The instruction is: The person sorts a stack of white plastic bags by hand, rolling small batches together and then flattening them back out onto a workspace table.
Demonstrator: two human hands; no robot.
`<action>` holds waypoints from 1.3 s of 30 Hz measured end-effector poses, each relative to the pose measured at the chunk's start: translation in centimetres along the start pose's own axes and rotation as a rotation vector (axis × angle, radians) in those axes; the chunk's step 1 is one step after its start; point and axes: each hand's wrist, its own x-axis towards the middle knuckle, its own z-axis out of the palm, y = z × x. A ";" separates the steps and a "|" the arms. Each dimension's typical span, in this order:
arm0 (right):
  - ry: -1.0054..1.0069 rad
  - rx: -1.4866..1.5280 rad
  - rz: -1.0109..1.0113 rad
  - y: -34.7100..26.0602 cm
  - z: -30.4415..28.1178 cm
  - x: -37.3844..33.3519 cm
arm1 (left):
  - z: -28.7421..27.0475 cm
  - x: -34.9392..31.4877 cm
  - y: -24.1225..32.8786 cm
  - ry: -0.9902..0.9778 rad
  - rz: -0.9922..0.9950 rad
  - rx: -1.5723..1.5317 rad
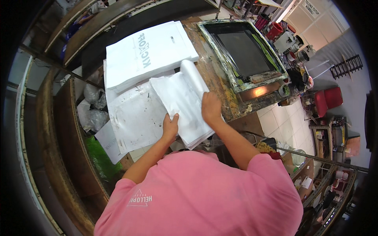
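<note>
A thick stack of white plastic bags (185, 106) is between my two hands, close to my body. My left hand (170, 126) grips its left edge, thumb on top. On the right edge, my right hand (212, 107) is closed around the bags, where the upper ones curl over into a roll. Beyond them lies a taller pile of printed white bags (157, 55) with grey lettering and a small handle slot. Beneath both, a stained white sheet (136, 118) covers the left part of the work table.
A screen-printing frame (242, 51) lies on the paint-smeared wooden table (210, 67), a squeegee (265, 76) along its near edge. Ink pots (302, 57) crowd the table's right end. Wooden shelves (55, 137) stand left; a red chair (328, 100) is farther right.
</note>
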 end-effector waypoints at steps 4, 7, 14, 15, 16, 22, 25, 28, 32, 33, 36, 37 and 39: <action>-0.083 0.083 -0.138 -1.9 2.1 -2.2 | -2.1 0.7 -1.6 -0.108 -0.207 -0.236; -0.048 0.266 -0.043 1.0 4.1 0.0 | -3.6 2.1 -1.0 -0.224 -0.493 -0.556; -0.491 0.750 0.070 5.1 4.3 4.6 | -2.1 1.2 2.7 -0.219 -0.227 -0.249; -0.490 0.831 0.053 3.9 3.3 4.4 | -2.2 1.4 2.4 -0.202 -0.168 -0.224; -0.488 0.913 0.037 2.6 2.3 3.5 | -2.4 1.7 2.2 -0.186 -0.110 -0.197; -0.507 0.826 0.271 -4.9 4.5 0.4 | -5.2 2.9 1.0 -0.354 -0.358 -0.589; -0.596 0.966 0.253 -5.6 2.0 -0.4 | -6.6 2.3 -0.5 -0.368 -0.391 -0.612; -0.453 0.758 0.308 -9.1 3.4 -0.8 | -6.4 2.5 -0.5 -0.369 -0.384 -0.585; -0.495 1.032 0.349 -7.4 1.9 -1.1 | -6.6 2.5 -0.1 -0.331 -0.405 -0.583; -0.494 0.997 0.355 -8.4 3.3 -1.0 | -6.1 2.9 -0.1 -0.330 -0.374 -0.561; -0.436 1.193 0.308 -8.0 3.9 -1.2 | -4.4 2.6 1.0 -0.282 -0.283 -0.525; -0.398 1.306 0.284 -7.1 3.8 -1.3 | -3.5 1.6 2.4 -0.235 -0.228 -0.461; -0.241 1.293 0.236 -5.7 2.9 -1.4 | -2.0 1.1 3.5 -0.244 -0.128 -0.424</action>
